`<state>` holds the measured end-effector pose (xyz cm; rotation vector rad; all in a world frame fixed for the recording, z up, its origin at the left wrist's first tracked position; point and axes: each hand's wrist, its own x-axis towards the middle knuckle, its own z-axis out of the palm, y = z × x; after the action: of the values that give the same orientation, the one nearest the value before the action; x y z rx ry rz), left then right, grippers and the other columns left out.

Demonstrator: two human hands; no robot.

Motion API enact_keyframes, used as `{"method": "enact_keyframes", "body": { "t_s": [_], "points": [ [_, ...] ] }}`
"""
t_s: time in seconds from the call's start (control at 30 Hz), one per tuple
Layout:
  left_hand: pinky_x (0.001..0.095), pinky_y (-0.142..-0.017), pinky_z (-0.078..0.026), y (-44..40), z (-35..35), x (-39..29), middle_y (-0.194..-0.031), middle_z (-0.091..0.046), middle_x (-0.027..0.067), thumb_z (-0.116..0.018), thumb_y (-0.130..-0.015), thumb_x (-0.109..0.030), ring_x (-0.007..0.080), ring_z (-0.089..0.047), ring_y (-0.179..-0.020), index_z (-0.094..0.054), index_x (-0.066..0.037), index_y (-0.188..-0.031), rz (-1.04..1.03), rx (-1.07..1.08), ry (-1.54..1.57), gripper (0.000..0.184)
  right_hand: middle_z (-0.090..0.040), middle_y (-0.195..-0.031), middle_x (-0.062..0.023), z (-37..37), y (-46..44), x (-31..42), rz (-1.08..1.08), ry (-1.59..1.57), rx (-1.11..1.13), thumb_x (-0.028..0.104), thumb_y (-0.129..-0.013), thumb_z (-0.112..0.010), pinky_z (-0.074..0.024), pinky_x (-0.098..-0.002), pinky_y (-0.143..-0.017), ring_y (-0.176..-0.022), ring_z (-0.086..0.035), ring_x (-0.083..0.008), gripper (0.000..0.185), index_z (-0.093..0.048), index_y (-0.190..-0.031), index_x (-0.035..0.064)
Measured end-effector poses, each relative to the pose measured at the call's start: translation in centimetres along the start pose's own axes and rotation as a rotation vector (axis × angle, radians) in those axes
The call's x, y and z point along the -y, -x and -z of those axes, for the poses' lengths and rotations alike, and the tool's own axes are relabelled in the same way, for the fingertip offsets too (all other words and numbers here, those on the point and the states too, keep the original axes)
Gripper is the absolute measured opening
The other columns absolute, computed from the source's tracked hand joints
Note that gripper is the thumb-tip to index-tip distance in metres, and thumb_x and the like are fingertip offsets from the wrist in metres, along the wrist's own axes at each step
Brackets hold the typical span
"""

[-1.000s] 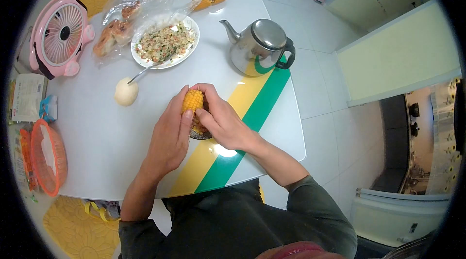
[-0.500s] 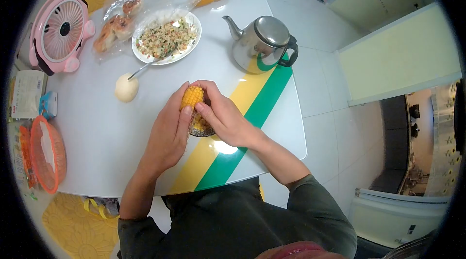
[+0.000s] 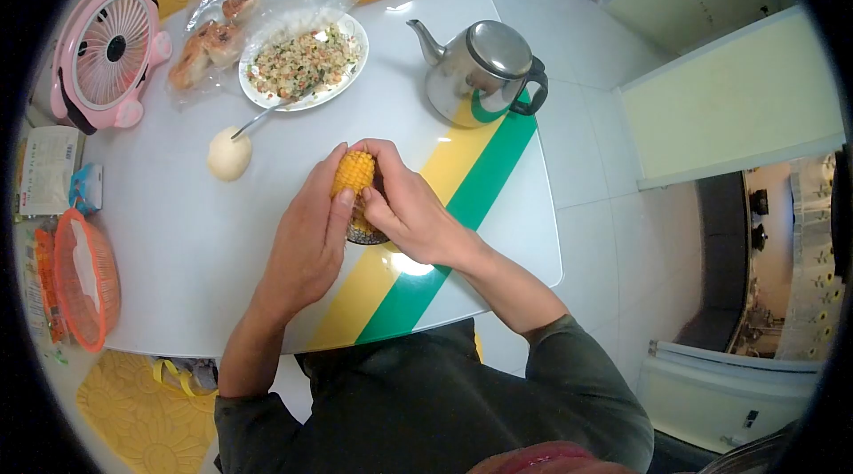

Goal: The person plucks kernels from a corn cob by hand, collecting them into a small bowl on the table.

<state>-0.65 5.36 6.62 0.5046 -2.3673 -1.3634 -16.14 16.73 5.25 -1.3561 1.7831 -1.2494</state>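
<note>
A corn cob with yellow kernels is held between both hands, above the near middle of the table. My left hand is closed along its left side, thumb pressed on the cob. My right hand wraps it from the right, its thumb against the kernels. Right below the cob is a small dark-rimmed bowl, partly hidden by my hands, with loose yellow kernels showing inside. The cob's lower end is covered by my fingers.
A steel kettle stands at the right back. Beyond my hands are a plate of fried rice with a spoon, a pale bun and bagged bread. A pink fan and an orange basket line the left side.
My right thumb has shifted slightly on the cob. Both hands keep their hold, and the view has moved a little.
</note>
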Motion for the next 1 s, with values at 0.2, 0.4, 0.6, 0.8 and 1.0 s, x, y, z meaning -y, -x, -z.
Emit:
{"method": "enact_keyframes", "body": {
  "t_s": [0.2, 0.4, 0.6, 0.8, 1.0],
  "points": [
    [0.0477, -0.115, -0.044, 0.01, 0.07, 0.04, -0.145, -0.057, 0.0305, -0.041, -0.116, -0.020, 0.0453, -0.058, -0.134, -0.040, 0.005, -0.157, 0.019, 0.005, 0.000, 0.048, -0.065, -0.103, -0.0323, 0.07, 0.05, 0.02, 0.013, 0.015, -0.003, 0.015, -0.104, -0.052, -0.0505, -0.0558, -0.084, -0.095, -0.066, -0.0516, 0.046, -0.037, -0.144, -0.0002],
    [0.0473, -0.117, -0.042, 0.01, 0.34, 0.27, -0.148, -0.056, 0.0317, -0.040, -0.116, -0.021, 0.0450, -0.056, -0.137, -0.040, 0.005, -0.158, 0.034, 0.017, 0.030, 0.049, -0.065, -0.105, -0.0300, 0.19, 0.10, 0.18, 0.027, 0.008, 0.011, 0.026, -0.110, -0.056, -0.0508, -0.0529, -0.085, -0.097, -0.066, -0.0487, 0.048, -0.037, -0.146, 0.0007],
    [0.0472, -0.118, -0.041, 0.08, 0.40, 0.61, -0.148, -0.056, 0.0313, -0.041, -0.116, -0.022, 0.0446, -0.056, -0.138, -0.040, 0.005, -0.158, 0.045, 0.021, 0.051, 0.050, -0.065, -0.105, -0.0291, 0.16, 0.01, -0.20, 0.039, 0.016, 0.012, 0.026, -0.110, -0.056, -0.0506, -0.0531, -0.085, -0.097, -0.066, -0.0485, 0.047, -0.037, -0.146, 0.0016],
    [0.0473, -0.118, -0.042, 0.02, 0.53, 0.31, -0.148, -0.057, 0.0311, -0.041, -0.116, -0.023, 0.0445, -0.057, -0.137, -0.041, 0.005, -0.158, 0.057, 0.024, 0.064, 0.050, -0.065, -0.106, -0.0302, 0.24, 0.02, -0.19, 0.041, 0.002, 0.021, 0.022, -0.109, -0.054, -0.0504, -0.0546, -0.085, -0.098, -0.066, -0.0505, 0.044, -0.037, -0.144, 0.0021],
    [0.0475, -0.116, -0.042, 0.10, 0.38, -0.05, -0.146, -0.057, 0.0311, -0.042, -0.116, -0.022, 0.0447, -0.057, -0.135, -0.041, 0.005, -0.157, 0.026, 0.016, 0.022, 0.049, -0.065, -0.106, -0.0329, 0.06, 0.05, -0.04, 0.012, 0.012, 0.005, 0.017, -0.106, -0.051, -0.0500, -0.0569, -0.086, -0.098, -0.065, -0.0531, 0.043, -0.038, -0.143, 0.0013]
  ]
}}
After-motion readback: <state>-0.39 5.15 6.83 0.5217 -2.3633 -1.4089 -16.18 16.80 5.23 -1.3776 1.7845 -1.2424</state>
